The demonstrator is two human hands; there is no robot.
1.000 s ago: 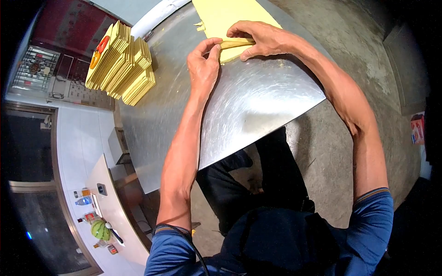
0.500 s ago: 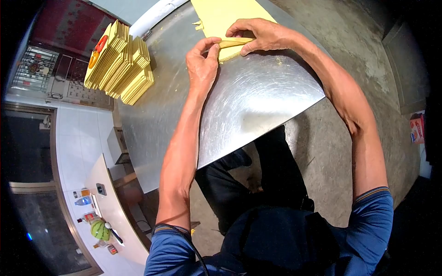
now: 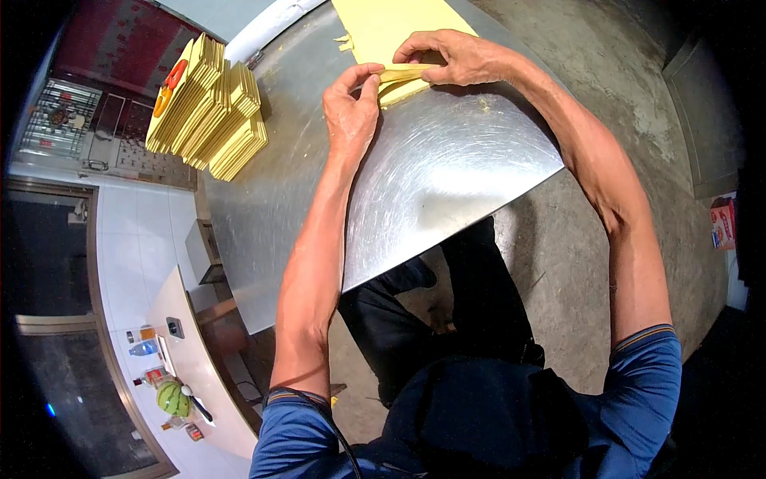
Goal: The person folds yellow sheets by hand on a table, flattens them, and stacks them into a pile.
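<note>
A stack of yellow paper-like sheets (image 3: pixel 407 28) lies flat at the far side of the metal table. My left hand (image 3: pixel 352 104) pinches the left end of a folded yellow strip (image 3: pixel 400 74) at the sheets' near edge, thumb against fingers. At the strip's right end, my right hand (image 3: pixel 459 60) grips it between thumb and curled fingers. Whether the strip is one sheet or several layers I cannot tell. To the left stand piles of cut yellow sheets (image 3: pixel 211 112). Orange-red scissor-like handles (image 3: pixel 169 86) rest against the piles.
The shiny metal table (image 3: pixel 431 172) has a sharp near corner and edge in front of my legs. Small yellow scraps lie beside the sheets. At lower left, a counter (image 3: pixel 191 343) carries a watermelon (image 3: pixel 173 398), a knife and bottles.
My right thumb has shifted up onto the folded strip, and the strip's shape has changed slightly. The left hand is almost where it was.
</note>
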